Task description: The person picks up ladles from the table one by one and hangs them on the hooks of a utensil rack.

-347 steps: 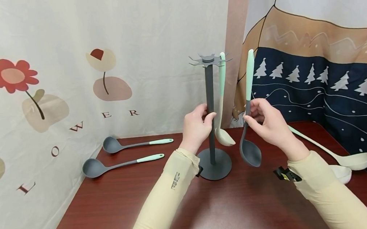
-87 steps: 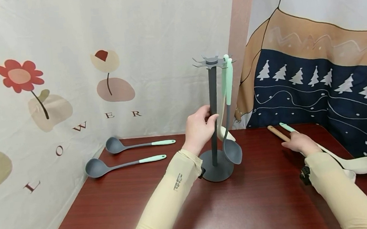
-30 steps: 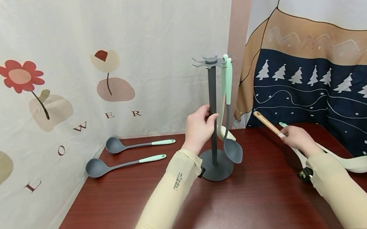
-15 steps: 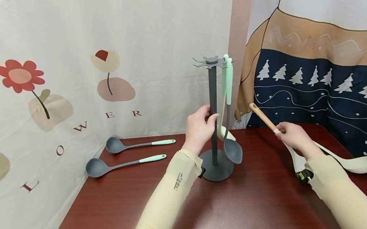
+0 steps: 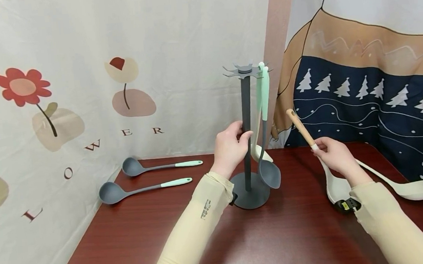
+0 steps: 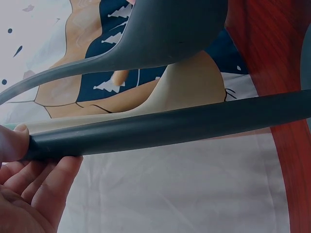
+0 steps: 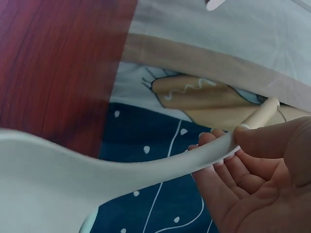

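Note:
A dark grey utensil stand (image 5: 248,145) rises from its round base on the red-brown table (image 5: 273,235). My left hand (image 5: 230,149) grips its pole (image 6: 170,127) about halfway up. Two ladles hang from the top hooks: a grey one with a mint handle (image 5: 267,144) and a cream one (image 5: 260,150) behind it. My right hand (image 5: 330,155) pinches a cream ladle with a wooden handle (image 5: 302,129), lifted off the table, handle tilted up towards the stand and bowl (image 7: 43,184) hanging down by my wrist.
Two grey ladles with mint handles (image 5: 144,189) (image 5: 158,167) lie at the table's far left. Another cream ladle (image 5: 409,186) lies at the right by the patterned cloth. Printed curtains close in the back and both sides.
My right hand has lifted the wooden-handled cream ladle off the table and raised it towards the stand. The left hand stays on the pole.

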A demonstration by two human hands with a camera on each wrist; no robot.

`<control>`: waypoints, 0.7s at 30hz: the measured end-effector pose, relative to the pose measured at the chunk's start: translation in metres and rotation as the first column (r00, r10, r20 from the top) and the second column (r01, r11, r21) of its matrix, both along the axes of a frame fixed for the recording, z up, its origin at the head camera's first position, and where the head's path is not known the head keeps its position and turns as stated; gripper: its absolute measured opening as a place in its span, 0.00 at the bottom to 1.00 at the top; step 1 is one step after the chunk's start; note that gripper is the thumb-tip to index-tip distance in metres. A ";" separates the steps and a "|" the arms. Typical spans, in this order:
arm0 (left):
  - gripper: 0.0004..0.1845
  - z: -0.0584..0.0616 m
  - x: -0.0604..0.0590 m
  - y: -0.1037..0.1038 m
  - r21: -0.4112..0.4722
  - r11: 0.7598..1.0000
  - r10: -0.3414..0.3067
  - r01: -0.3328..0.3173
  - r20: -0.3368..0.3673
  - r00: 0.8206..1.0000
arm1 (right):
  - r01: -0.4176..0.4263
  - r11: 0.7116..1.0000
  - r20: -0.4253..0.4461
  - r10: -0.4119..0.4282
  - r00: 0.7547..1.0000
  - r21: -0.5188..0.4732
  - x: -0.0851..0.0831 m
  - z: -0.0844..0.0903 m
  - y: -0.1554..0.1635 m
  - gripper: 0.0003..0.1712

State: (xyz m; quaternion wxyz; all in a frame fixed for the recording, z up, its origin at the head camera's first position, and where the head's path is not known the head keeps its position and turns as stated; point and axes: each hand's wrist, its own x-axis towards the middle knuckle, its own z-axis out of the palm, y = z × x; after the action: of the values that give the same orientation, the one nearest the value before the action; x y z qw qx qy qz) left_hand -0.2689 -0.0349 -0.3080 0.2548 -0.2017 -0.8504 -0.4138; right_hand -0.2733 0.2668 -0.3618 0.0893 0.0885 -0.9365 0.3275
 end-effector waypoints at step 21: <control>0.11 0.000 0.000 0.001 0.004 1.000 0.001 -0.001 0.006 1.000 | 0.017 0.984 -0.111 -0.037 0.993 -0.179 0.025 0.032 -0.030 0.17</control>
State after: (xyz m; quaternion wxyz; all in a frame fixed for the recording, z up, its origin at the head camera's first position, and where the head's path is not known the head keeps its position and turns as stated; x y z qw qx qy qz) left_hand -0.2686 -0.0341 -0.3078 0.2530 -0.1997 -0.8502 -0.4162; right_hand -0.2483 0.2363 -0.3303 0.1543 0.0860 -0.8980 0.4031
